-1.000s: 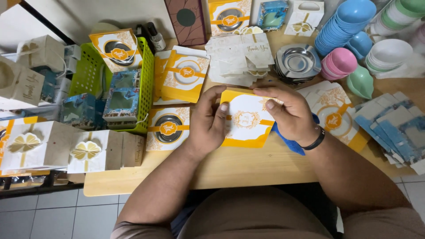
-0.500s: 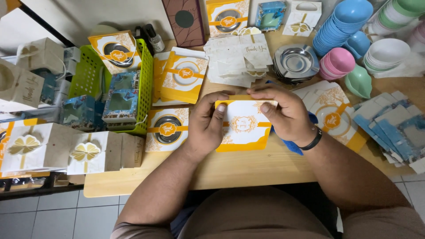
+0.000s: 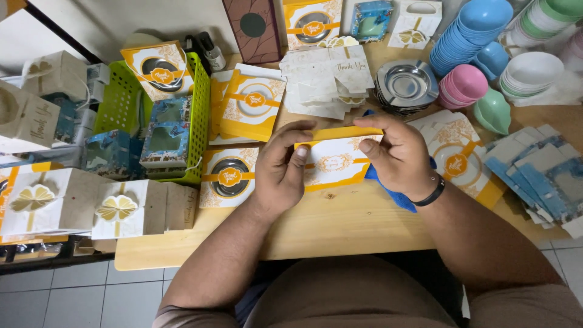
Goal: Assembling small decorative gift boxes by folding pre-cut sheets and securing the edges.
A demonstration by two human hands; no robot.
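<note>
In the middle of the frame, the left hand (image 3: 280,167) and right hand (image 3: 398,155) each pinch one end of a yellow and white box (image 3: 335,161) over the wooden bench (image 3: 340,225).

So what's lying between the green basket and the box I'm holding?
In the head view, a white-and-orange windowed box showing a metal dish lies flat between the green basket and the held box.

Your two hands cover both ends of the white and yellow cardboard box (image 3: 336,163), and your right hand (image 3: 398,155) hides most of the blue cloth (image 3: 398,197). The stacked white bowls (image 3: 534,70) are cut by the right edge.
</note>
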